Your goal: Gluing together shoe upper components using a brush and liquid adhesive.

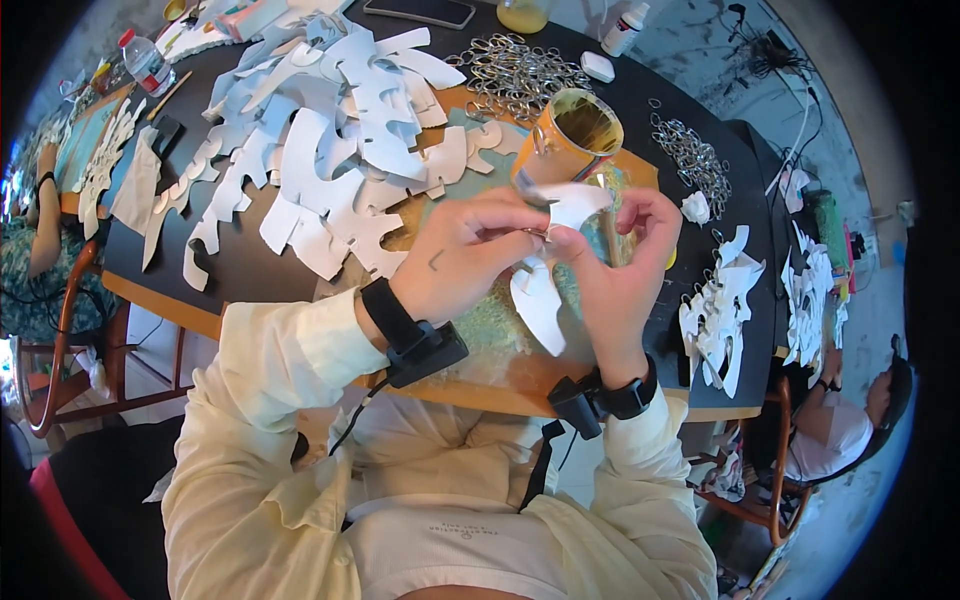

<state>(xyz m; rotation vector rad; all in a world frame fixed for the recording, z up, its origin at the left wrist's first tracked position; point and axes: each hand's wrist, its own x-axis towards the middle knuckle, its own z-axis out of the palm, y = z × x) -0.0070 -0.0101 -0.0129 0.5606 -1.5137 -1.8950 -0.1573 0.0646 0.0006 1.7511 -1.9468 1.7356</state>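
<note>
My left hand (462, 250) and my right hand (622, 262) meet over the work mat. Between them is a white cut-out piece (538, 305), smooth like leather, with one end hanging down and the other rising above my fingers. My left fingers pinch it at its narrow middle, where a small metal-coloured bit shows, partly hidden by the fingertips. On the other side, my right thumb presses against the same spot while the right fingers curl loosely above. Just beyond stands an open orange tin (565, 150) with brown stains inside.
A large heap of white cut-out pieces (330, 180) covers the left of the table. Metal rings or clasps (520, 70) lie behind the tin, with more metal rings (692, 160) to the right. Finished-looking white pieces (722, 310) sit at the right edge. Other people sit on both sides.
</note>
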